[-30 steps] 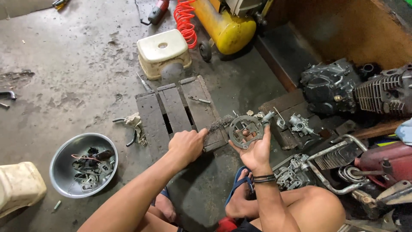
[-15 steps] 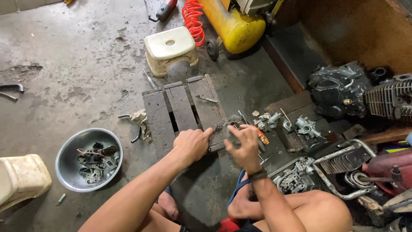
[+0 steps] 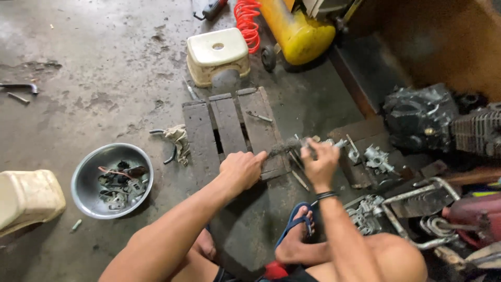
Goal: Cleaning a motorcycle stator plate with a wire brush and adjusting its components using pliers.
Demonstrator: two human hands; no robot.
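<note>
My left hand (image 3: pixel 241 169) is a closed fist over the near right corner of a small wooden pallet (image 3: pixel 229 122). It grips a slim dark tool (image 3: pixel 279 149) that points right towards my other hand. My right hand (image 3: pixel 319 163) is closed on a small metal part (image 3: pixel 308 142), of which only a bit shows above the fingers. The two hands are close together, and the tool's tip reaches the part. A black band sits on my right wrist.
A metal bowl (image 3: pixel 83 175) of small parts is at left, beside a pale plastic container (image 3: pixel 26 196). A white stool (image 3: pixel 216 52), a red coiled hose (image 3: pixel 245 18) and a yellow tank (image 3: pixel 297 31) stand behind. Engine parts (image 3: pixel 417 117) and a carburettor (image 3: pixel 377 158) crowd the right. A rag (image 3: pixel 180 138) lies by the pallet.
A second ago my right hand held a round metal part up in plain view. It has since lowered and closed over it beside the pallet, and my left hand stayed next to it.
</note>
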